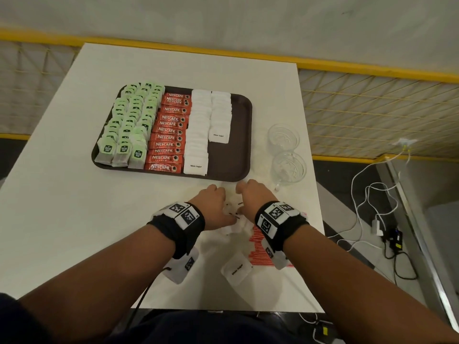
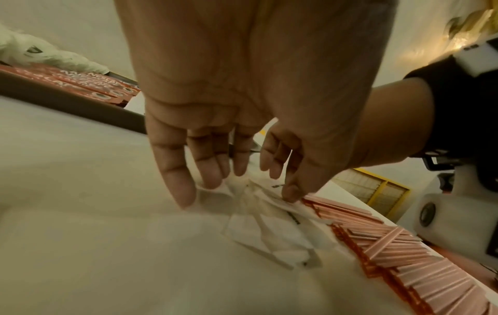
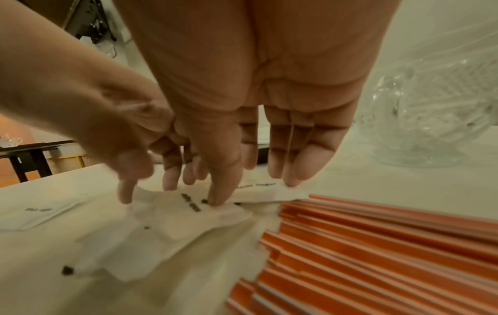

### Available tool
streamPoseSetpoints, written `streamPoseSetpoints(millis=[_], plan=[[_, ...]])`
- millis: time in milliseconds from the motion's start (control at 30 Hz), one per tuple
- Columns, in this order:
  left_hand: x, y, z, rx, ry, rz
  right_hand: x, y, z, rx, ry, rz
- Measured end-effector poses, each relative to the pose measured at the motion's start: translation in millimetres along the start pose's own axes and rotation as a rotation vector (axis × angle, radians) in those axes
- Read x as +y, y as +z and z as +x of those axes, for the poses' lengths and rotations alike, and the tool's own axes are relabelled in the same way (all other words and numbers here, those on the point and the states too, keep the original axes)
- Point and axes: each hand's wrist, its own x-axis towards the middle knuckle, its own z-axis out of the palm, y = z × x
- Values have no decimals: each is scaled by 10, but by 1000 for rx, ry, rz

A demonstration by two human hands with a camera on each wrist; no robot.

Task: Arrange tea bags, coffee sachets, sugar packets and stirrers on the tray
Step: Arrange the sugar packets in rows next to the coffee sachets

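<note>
Hands on loose sugar pkts, nr stirrers

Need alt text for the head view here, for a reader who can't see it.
Both hands, left hand and right hand, reach into loose sugar packets on a white table, beside red stirrers. Beyond, a brown tray holds rows of tea bags, coffee sachets and sugar.

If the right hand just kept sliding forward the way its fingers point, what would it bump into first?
Probably the near rim of the brown tray, just ahead of the right hand, whose fingertips rest on loose sugar packets. The glass cups sit off to its right; depth is hard to judge.
</note>
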Motion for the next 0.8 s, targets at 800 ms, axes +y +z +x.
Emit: streamPoseSetpoints(millis=[800], plan=[[220,51,121,-157,-156,-71,122,-124,68,-50,-11,101]])
